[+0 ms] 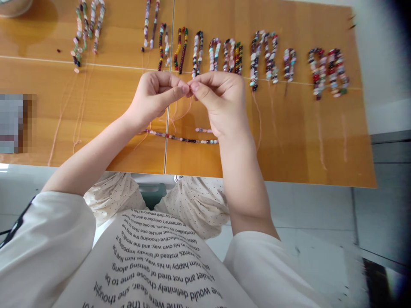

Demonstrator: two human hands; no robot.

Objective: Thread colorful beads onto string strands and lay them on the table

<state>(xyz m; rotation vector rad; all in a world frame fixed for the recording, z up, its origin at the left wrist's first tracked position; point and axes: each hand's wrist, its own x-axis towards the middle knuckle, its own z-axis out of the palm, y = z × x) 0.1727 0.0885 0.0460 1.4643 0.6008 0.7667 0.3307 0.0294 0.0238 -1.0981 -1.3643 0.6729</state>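
My left hand (157, 96) and my right hand (221, 96) meet fingertip to fingertip above the wooden table (122, 94). Both are pinched closed on a thin orange thread (187, 112), whose loops hang below the fingertips. What lies right between the fingertips is too small to make out. Beneath my hands, a beaded strand (183, 139) of small mixed beads stretches across the table near its front edge, partly hidden behind my right wrist. A shorter run of beads (203, 130) shows just above it.
Folded bead strands (269, 55) line the table's far side, several with thread tails trailing forward. More strands (85, 30) lie at the far left, near a round container (14, 6). A blurred grey object (11, 122) sits at the left edge.
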